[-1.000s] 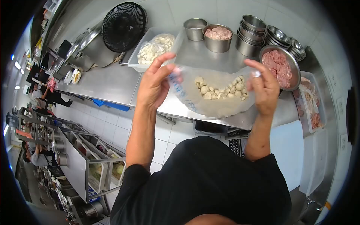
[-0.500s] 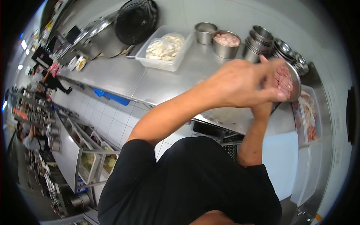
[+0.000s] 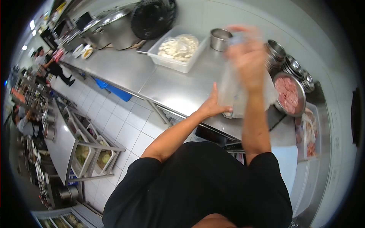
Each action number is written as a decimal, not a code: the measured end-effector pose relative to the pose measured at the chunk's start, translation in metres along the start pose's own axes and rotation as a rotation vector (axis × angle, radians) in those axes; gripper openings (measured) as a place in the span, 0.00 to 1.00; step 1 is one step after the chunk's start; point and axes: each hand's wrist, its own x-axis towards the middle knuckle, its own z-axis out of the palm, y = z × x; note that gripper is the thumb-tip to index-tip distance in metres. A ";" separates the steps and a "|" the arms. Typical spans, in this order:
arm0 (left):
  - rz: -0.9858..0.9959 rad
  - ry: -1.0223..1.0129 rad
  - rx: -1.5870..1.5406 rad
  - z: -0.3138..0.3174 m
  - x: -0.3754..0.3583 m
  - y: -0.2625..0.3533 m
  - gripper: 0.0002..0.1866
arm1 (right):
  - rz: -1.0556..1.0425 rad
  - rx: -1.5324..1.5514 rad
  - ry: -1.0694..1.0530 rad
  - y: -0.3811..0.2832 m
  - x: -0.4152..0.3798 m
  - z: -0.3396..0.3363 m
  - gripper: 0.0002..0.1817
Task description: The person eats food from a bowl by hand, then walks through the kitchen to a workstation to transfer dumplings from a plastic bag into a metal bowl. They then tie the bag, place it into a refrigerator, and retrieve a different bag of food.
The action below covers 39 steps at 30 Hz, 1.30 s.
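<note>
A clear plastic bag (image 3: 232, 89) stretches upward from the steel counter, between my two hands. My right hand (image 3: 248, 53), blurred by motion, is closed on the upper part of the bag. My left hand (image 3: 213, 106) lies against the bag's lower left side, thumb and fingers spread. Just right of the bag, a steel bowl (image 3: 302, 99) holds pieces of raw pink meat (image 3: 287, 94). Beyond my right hand stands a steel pot (image 3: 220, 39).
A plastic tub (image 3: 184, 67) of white pieces stands at the back. Stacked steel cups (image 3: 275, 50) and a meat container (image 3: 318, 131) are on the right, near a pale cutting board (image 3: 286, 163). A wheeled-looking rack (image 3: 91, 142) and a person (image 3: 53, 66) are left.
My left hand has moved left, away from the meat bowl, to the bag's side. The right hand has risen, and the bag that lay on the counter now stands up.
</note>
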 end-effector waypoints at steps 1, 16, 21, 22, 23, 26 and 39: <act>-0.014 0.025 -0.047 0.002 0.001 0.001 0.71 | -0.101 0.028 -0.124 -0.022 -0.024 0.023 0.21; 0.174 -0.015 0.243 -0.061 0.023 0.037 0.68 | 0.104 -0.126 -0.114 0.039 0.071 -0.042 0.12; 0.076 0.051 -0.131 -0.042 0.029 0.065 0.74 | 0.124 -0.187 -0.118 0.077 0.114 -0.030 0.12; -0.008 0.038 -0.104 -0.041 0.029 0.060 0.75 | 0.138 -0.331 -0.123 0.121 0.128 -0.026 0.13; -0.082 0.027 -0.076 -0.042 0.031 0.055 0.76 | 0.124 -0.525 -0.136 0.169 0.138 -0.028 0.13; -0.062 -0.031 0.056 -0.043 0.035 0.017 0.77 | -0.004 -0.844 -0.050 0.248 0.128 -0.047 0.15; -0.035 -0.020 -0.256 -0.039 0.051 0.047 0.53 | -0.166 -0.107 -0.741 -0.009 -0.098 0.103 0.08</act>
